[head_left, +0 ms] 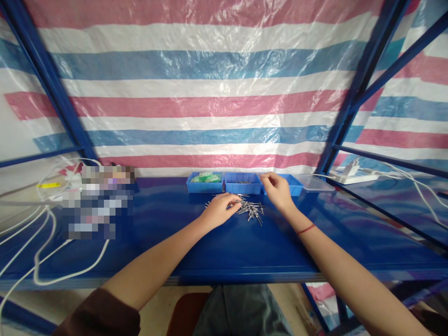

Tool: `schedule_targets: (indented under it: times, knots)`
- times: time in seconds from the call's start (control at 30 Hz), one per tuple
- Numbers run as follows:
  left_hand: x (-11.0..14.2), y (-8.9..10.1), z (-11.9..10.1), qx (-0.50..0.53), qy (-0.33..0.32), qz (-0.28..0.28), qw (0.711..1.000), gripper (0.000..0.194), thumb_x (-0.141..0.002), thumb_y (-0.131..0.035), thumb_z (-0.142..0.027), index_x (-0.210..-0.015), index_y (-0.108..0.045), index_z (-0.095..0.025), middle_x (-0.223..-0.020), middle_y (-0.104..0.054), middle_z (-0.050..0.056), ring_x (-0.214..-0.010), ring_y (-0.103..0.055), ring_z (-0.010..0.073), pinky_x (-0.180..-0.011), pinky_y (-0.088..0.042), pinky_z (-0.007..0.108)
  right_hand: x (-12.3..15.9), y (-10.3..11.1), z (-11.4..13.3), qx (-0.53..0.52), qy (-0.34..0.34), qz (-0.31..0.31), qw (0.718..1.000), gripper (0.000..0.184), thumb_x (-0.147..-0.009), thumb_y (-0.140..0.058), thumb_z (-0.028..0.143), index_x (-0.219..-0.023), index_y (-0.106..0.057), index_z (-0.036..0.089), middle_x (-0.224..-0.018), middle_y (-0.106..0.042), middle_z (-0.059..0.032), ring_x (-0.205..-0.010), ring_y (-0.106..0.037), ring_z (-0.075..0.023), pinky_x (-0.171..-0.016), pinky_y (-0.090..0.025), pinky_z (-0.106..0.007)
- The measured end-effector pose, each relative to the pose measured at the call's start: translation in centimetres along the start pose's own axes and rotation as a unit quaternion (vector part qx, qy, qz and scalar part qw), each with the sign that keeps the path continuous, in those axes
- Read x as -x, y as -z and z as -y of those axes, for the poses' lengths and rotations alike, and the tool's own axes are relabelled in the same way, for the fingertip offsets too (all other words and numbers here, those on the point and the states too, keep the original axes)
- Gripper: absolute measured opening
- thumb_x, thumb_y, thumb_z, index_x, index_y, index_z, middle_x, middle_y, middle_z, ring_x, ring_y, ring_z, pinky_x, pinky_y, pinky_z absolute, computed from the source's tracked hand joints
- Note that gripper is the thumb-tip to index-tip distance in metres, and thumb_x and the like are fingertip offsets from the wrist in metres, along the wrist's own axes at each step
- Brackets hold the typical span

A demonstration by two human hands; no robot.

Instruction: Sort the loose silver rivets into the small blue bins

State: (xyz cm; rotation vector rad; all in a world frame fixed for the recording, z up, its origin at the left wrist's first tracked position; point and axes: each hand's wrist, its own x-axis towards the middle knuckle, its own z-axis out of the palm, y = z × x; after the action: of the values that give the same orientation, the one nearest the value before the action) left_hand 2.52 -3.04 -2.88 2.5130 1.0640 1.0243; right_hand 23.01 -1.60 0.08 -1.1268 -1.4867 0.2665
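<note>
A loose pile of thin silvery metal pieces that look like blind rivets (251,210) lies on the blue table. My left hand (222,209) is at the pile's left side, its fingers curled round with a few rivets showing between thumb and fingers. Higher up to the right, my right hand (276,189) is over the near left part of the right-hand blue bin (296,185). Its thumb and fingertips are pinched together, and whatever they hold is too small to make out. The middle blue bin (242,186) has some rivets inside. Green packets (206,178) fill the left blue bin (205,187).
A clear plastic lid (317,183) lies right of the bins. Farther right sits a white power strip (353,173) with cables. White cables (52,280) loop over the table's left side, near a blurred-out area. Blue metal posts (345,102) frame the striped sheet (210,107) behind.
</note>
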Motion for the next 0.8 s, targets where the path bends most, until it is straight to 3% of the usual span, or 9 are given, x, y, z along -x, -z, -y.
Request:
schedule_targets:
  times: [0.13, 0.2, 0.27, 0.43, 0.63, 0.8]
  knots:
    - [0.2, 0.1, -0.3, -0.089, -0.03, 0.038, 0.995, 0.021, -0.084, -0.053, -0.036, -0.087, -0.069, -0.023, -0.089, -0.066, 0.002, -0.086, -0.06, 0.017, -0.079, -0.043, 0.028, -1.8, 1.7, -2.1, 0.024, -0.077, -0.13, 0.988, 0.037, -0.078, -0.049, 0.048, -0.068, -0.061, 0.015, -0.059, -0.056, -0.0017, -0.056, -0.049, -0.0145, -0.057, -0.037, -0.027]
    - [0.2, 0.1, -0.3, -0.122, -0.023, 0.051, 0.991, 0.02, -0.083, -0.055, -0.037, -0.086, -0.07, -0.024, -0.091, -0.067, 0.002, -0.088, -0.06, 0.018, -0.08, -0.043, 0.029, -2.3, 2.2, -3.3, 0.041, -0.106, -0.149, 0.982, 0.04, -0.077, -0.049, 0.052, -0.069, -0.062, 0.014, -0.06, -0.059, -0.0038, -0.058, -0.052, -0.016, -0.058, -0.039, -0.028]
    - [0.2, 0.0, -0.3, -0.146, -0.015, 0.065, 0.987, 0.02, -0.082, -0.057, -0.039, -0.085, -0.071, -0.025, -0.092, -0.067, 0.002, -0.088, -0.06, 0.0187, -0.079, -0.043, 0.03, -2.6, 2.3, -4.4, 0.053, -0.139, -0.129, 0.98, 0.042, -0.076, -0.049, 0.054, -0.07, -0.061, 0.014, -0.058, -0.059, -0.0045, -0.058, -0.053, -0.0169, -0.058, -0.04, -0.028]
    - [0.2, -0.1, -0.1, -0.172, -0.018, 0.073, 0.982, 0.019, -0.085, -0.054, -0.034, -0.084, -0.07, -0.023, -0.092, -0.066, 0.002, -0.087, -0.06, 0.0172, -0.079, -0.043, 0.029, -2.3, 1.9, -5.0, 0.054, -0.159, -0.062, 0.984, 0.039, -0.077, -0.048, 0.052, -0.071, -0.059, 0.015, -0.055, -0.056, -0.0023, -0.054, -0.051, -0.0155, -0.053, -0.038, -0.027]
    - [0.3, -0.2, -0.2, -0.212, -0.006, 0.065, 0.975, 0.022, -0.088, -0.046, -0.028, -0.083, -0.065, -0.019, -0.09, -0.065, 0.003, -0.089, -0.06, 0.0188, -0.078, -0.043, 0.03, -0.8, 0.4, -2.8, 0.088, -0.041, 0.099, 0.99, 0.03, -0.079, -0.049, 0.042, -0.071, -0.06, 0.015, -0.06, -0.056, -0.0011, -0.057, -0.051, -0.0143, -0.056, -0.037, -0.026]
    - [0.3, 0.3, -0.3, -0.192, 0.018, 0.007, 0.981, 0.023, -0.091, -0.04, -0.026, -0.086, -0.06, -0.019, -0.092, -0.062, 0.004, -0.087, -0.06, 0.0174, -0.077, -0.043, 0.03, 1.0, -0.9, -0.7, 0.068, 0.08, 0.296, 0.949, 0.024, -0.08, -0.053, 0.036, -0.084, -0.066, 0.016, -0.073, -0.063, -0.0029, -0.062, -0.053, -0.0135, -0.059, -0.042, -0.026]
